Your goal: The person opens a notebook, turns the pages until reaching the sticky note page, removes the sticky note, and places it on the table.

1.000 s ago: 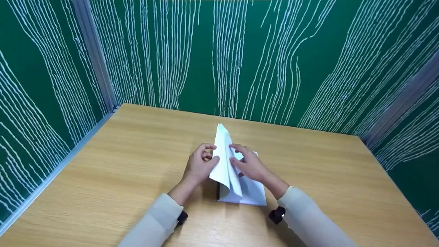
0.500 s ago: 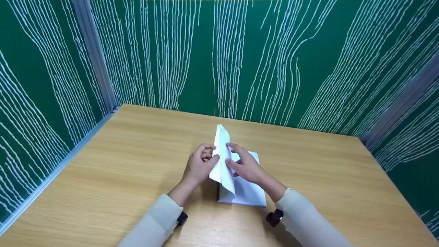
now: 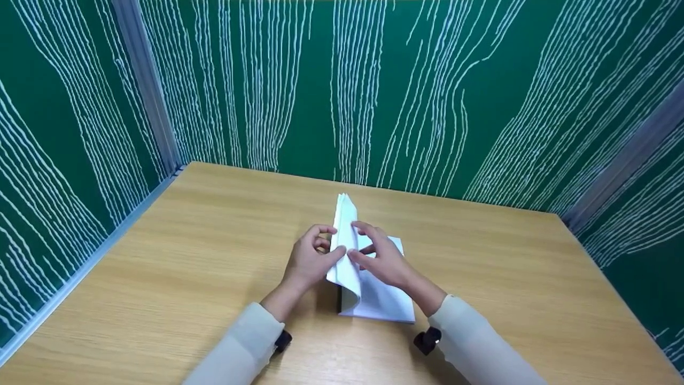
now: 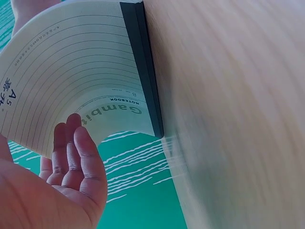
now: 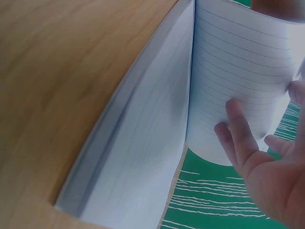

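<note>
A lined paper notebook (image 3: 387,302) lies on the table, with its cover and some leaves lifted and bowed upright. My left hand (image 3: 309,261) grips this raised part from the left, thumb on the inner leaf. In the left wrist view its fingers lie against the printed cover (image 4: 86,52), beside a black spine strip (image 4: 143,71). From the other side, my right hand (image 3: 386,261) pinches the raised leaves near their edge, its thumb tip close to the left thumb. The right wrist view shows a lined page (image 5: 243,57) behind its fingers and the thick flat page block (image 5: 147,143).
The wooden table (image 3: 214,224) extends around the notebook. Green panels (image 3: 304,107) with white wavy lines stand along its back and sides, joined by grey posts (image 3: 147,85). A dark wrist device (image 3: 427,340) sits under the right sleeve cuff.
My right hand has moved a little left, bringing a loose leaf over against the raised ones. The thumbs are now closer together. My left hand has stayed almost in place.
</note>
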